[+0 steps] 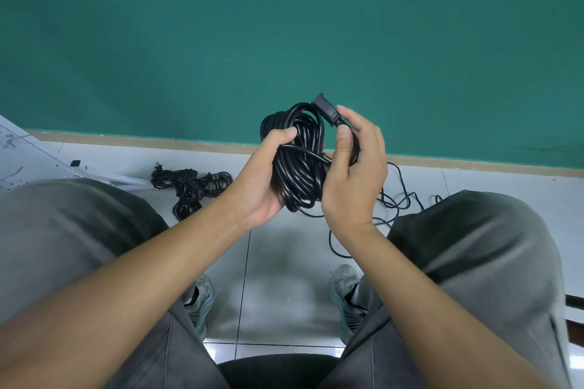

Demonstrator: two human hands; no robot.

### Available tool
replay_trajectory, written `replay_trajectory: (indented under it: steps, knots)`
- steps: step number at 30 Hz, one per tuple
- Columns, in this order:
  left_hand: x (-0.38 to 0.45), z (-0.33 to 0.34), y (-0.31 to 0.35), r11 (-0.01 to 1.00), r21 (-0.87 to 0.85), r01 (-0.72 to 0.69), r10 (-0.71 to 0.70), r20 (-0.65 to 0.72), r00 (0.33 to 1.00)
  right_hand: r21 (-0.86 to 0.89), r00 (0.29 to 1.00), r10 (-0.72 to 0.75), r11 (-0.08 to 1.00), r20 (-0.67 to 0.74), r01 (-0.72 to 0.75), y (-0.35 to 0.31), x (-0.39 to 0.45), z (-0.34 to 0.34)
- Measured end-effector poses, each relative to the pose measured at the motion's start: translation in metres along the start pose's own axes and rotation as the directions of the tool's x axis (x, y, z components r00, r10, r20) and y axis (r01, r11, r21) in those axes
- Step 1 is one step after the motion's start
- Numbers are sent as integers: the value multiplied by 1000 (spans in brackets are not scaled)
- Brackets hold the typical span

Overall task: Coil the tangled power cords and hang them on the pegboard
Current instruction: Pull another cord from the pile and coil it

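A black power cord, wound into a coil, is held in front of me above the floor. My left hand grips the coil from the left, thumb pressed over its strands. My right hand holds the cord's end just below its black plug, thumb and fingers curled round it at the coil's upper right. Several coiled black cords lie bundled on the floor to the left. A loose tangled cord trails on the floor to the right, partly hidden behind my right hand and knee. No pegboard is in view.
A green wall with a tan baseboard stands right ahead. The floor is pale tile. My knees in grey trousers frame the view, my shoes below. A pale board lies at far left.
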State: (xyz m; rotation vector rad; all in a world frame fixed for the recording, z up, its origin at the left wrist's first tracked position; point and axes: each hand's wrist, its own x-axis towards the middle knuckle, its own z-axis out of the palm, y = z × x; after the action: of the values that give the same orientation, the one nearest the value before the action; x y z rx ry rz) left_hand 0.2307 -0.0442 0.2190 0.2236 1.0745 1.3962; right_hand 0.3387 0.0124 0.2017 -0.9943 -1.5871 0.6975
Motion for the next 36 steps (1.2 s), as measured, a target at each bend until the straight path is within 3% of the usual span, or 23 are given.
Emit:
replay_trajectory:
  steps: [9, 18, 22, 26, 32, 36]
  knots:
    - [-4, 2, 0, 1000, 19, 13, -14, 74, 997, 221, 933, 359, 912, -17, -346, -1, 4, 3]
    - [5, -12, 23, 988, 62, -144, 144, -3, 990, 357, 925, 353, 854, 138, -379, -5, 22, -14]
    - [8, -18, 27, 975, 122, -184, 185, 2, 983, 324, 923, 179, 899, 341, -294, -2, 36, -22]
    - [10, -21, 27, 964, 179, -197, 204, -21, 979, 203, 871, 48, 965, 489, -168, -1, 44, -28]
    - [12, -24, 20, 934, 275, -230, 240, -2, 971, 68, 758, 125, 973, 641, -218, 4, 51, -33]
    - [11, -21, 19, 919, 297, -259, 261, 34, 965, 45, 737, 167, 965, 655, -258, 0, 52, -32]
